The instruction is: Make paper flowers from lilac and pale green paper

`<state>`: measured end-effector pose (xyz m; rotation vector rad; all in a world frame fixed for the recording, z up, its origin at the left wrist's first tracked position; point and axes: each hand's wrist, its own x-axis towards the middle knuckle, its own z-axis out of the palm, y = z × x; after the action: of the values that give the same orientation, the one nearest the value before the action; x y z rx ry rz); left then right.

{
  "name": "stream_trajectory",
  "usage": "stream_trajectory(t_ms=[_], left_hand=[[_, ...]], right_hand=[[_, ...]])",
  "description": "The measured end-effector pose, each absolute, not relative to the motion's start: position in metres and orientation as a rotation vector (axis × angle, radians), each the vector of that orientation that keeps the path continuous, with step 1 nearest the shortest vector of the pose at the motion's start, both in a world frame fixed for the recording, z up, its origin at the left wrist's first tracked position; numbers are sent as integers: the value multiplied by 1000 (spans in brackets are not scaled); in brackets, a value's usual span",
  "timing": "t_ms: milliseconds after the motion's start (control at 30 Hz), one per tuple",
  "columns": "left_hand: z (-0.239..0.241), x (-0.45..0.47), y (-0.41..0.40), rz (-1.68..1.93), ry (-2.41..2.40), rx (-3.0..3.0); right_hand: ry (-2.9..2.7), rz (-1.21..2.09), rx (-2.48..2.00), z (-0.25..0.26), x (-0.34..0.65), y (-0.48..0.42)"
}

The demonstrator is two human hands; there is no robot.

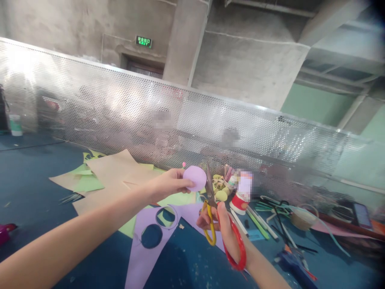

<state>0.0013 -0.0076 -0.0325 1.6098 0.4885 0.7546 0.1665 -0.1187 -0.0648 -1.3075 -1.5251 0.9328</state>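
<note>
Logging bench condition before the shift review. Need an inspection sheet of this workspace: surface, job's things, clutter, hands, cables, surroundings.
Surface: dark blue tabletop, with small light specks.
Job's things: purple paper disc, scissors beside it, purple sheet with two round holes.
Clutter: tan sheets, green paper, red-and-white cup, mixed items at the picture's right.
Hands: left hand pinches the disc; right hand holds the scissors by their red and yellow handles.
Cables: none certain; thin strands at right, type unclear.
Surroundings: perforated metal panel, concrete wall, lit exit sign.
</note>
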Motion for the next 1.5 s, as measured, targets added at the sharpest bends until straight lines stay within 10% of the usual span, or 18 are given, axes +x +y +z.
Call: stream_trajectory(t_ms=[1500], left_hand=[[-27, -9, -8, 663, 550, 1857]], right_hand=[[-1603, 860, -1427, -64, 156, -127]])
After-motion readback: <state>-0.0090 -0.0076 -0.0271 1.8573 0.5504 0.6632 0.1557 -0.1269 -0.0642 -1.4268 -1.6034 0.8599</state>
